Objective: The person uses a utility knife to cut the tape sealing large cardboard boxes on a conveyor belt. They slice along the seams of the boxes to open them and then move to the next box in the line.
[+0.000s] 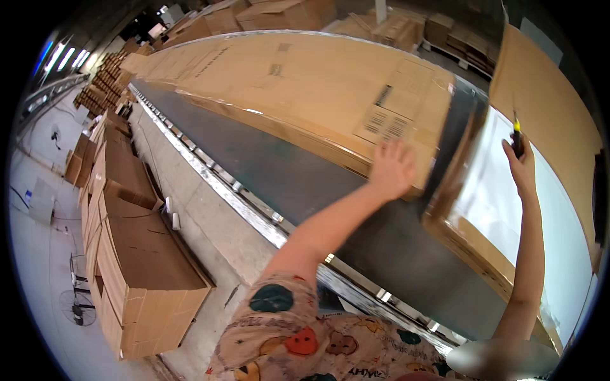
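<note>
My left hand (392, 170) lies on the near corner of a long, flat cardboard box (305, 95), its fingers stretched out beside the printed labels. The box rests on a dark conveyor belt (254, 162). At the right, my right hand (522, 166) is closed around a slim tool (516, 136) with a black and yellow handle and a thin tip pointing up; its exact kind is hard to make out. Under my right arm is a second carton (445, 232), opened, with a white panel (486, 197) inside. Its tall brown flap (549, 95) stands up on the far right.
A metal rail (216, 190) with small rollers edges the belt. Left of it, on the floor, stand large brown cartons (152, 254) and a fan (77, 308). More boxes (273, 14) are piled beyond the belt, some on a pallet (454, 54).
</note>
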Tool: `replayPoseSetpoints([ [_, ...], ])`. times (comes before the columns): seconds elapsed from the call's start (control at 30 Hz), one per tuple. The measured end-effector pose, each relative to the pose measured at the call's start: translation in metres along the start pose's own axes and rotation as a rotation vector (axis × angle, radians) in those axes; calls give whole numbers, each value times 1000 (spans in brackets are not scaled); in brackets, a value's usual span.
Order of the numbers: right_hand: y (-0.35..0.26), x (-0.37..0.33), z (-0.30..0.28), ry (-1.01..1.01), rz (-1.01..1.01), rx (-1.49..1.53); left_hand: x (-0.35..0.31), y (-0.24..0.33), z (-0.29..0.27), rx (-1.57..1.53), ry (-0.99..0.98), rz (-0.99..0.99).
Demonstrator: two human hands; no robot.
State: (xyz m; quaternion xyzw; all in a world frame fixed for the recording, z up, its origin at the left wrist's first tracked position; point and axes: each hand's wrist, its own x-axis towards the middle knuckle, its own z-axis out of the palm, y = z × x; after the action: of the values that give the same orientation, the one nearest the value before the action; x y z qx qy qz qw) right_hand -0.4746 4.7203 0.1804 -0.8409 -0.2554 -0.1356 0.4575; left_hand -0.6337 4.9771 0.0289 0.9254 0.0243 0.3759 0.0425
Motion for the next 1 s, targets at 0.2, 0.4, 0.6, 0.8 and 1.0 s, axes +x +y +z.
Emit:
replayPoseSetpoints([
  [0.2, -66, -11, 95, -153, 388, -119, -9, -15, -37, -330, -344, 123],
  [0.4, -129, 25, 208, -218, 127, -454, 7, -195, -114, -800, -552, 138],
  [0.6, -143, 78, 259, -268, -2, -558, -15, -434, -130, 120, -160, -208],
  [0.8, -72, 104, 321, -245, 286, -595, 62, -464, -146, 68, -823, -351],
  [1.0, -89, 36, 364, 198, 80, -790, 155, -487, -48, 107, -833, -182],
])
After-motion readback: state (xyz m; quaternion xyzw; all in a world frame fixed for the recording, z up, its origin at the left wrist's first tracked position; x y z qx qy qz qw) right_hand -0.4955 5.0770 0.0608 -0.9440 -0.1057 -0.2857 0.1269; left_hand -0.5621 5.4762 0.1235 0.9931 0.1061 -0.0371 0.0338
